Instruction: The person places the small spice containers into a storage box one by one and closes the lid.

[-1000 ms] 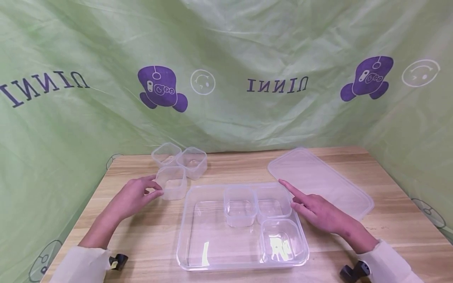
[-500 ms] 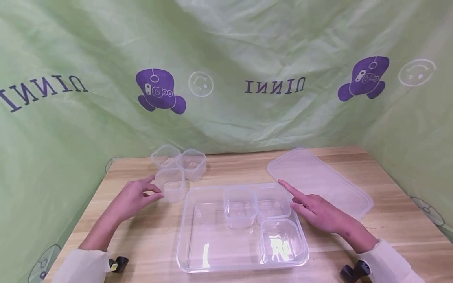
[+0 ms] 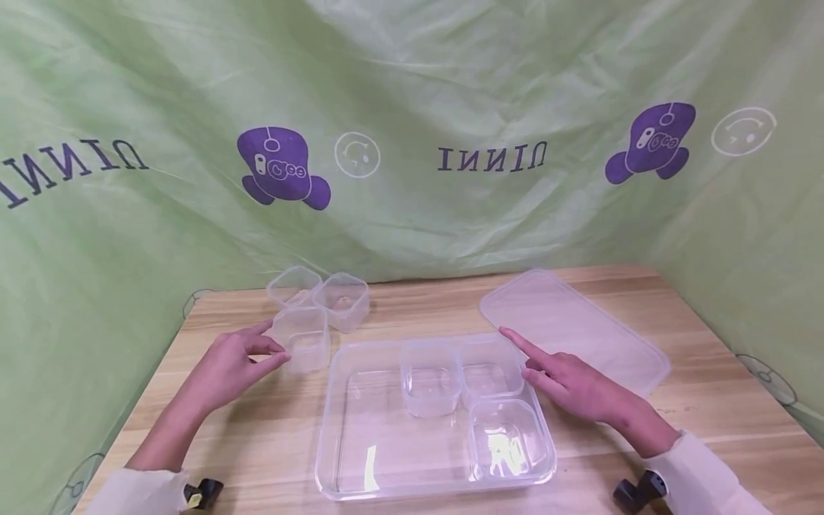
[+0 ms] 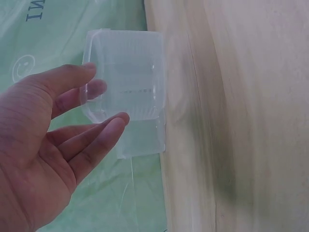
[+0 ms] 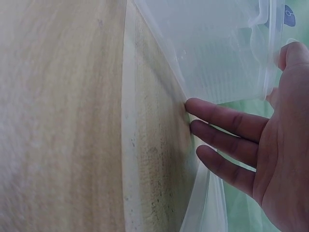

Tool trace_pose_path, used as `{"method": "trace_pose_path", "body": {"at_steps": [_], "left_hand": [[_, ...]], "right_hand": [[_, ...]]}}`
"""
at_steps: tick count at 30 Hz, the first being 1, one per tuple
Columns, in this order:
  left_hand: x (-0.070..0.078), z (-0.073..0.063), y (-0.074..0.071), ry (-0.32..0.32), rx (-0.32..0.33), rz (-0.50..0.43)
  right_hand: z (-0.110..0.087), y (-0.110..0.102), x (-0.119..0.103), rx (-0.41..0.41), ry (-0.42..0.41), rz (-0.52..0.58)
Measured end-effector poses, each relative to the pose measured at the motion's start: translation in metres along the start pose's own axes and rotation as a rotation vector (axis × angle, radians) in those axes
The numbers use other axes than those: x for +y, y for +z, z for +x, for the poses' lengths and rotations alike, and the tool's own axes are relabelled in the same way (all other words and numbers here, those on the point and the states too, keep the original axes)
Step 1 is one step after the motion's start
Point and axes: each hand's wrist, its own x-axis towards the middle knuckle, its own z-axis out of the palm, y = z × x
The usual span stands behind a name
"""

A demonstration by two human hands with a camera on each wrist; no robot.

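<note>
My left hand (image 3: pixel 230 366) is beside a small clear container (image 3: pixel 302 343). Its fingers are loosely bent, with the tips along the container's left side. In the left wrist view one fingertip shows through the container's wall (image 4: pixel 133 72). My right hand (image 3: pixel 573 386) lies at the right side of a large clear storage box (image 3: pixel 380 447). The index finger reaches toward the box's far corner, and the thumb is right at its side wall. Straight fingers (image 5: pixel 227 118) lie below the box's edge in the right wrist view. Inside the box, small square containers (image 3: pixel 505 408) fill its right part.
Two more small containers, one at the back left (image 3: pixel 292 290) and one to its right (image 3: pixel 344 304), stand behind the left-hand container. A flat translucent lid (image 3: pixel 573 322) lies at the back right of the wooden table (image 3: pixel 264 443). Green cloth (image 3: pixel 412 214) encloses the back and sides.
The head view has shifted slightly, so the scene sits a little further left. Both hands keep their places beside the container and the box.
</note>
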Motion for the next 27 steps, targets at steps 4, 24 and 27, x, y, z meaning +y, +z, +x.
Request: {"method": "trace_pose_path", "body": {"at_steps": [4, 24, 27], "left_hand": [[0.005, -0.004, -0.001, 0.008, 0.036, 0.004], [0.041, -0.006, -0.013, 0.053, 0.168, 0.03], [0.045, -0.006, -0.014, 0.074, 0.191, 0.041]], "right_hand": [[0.0, -0.001, -0.001, -0.004, 0.01, 0.005], [0.0, -0.003, -0.002, -0.014, 0.048, 0.0], [-0.001, -0.003, -0.002, -0.017, 0.056, -0.007]]}}
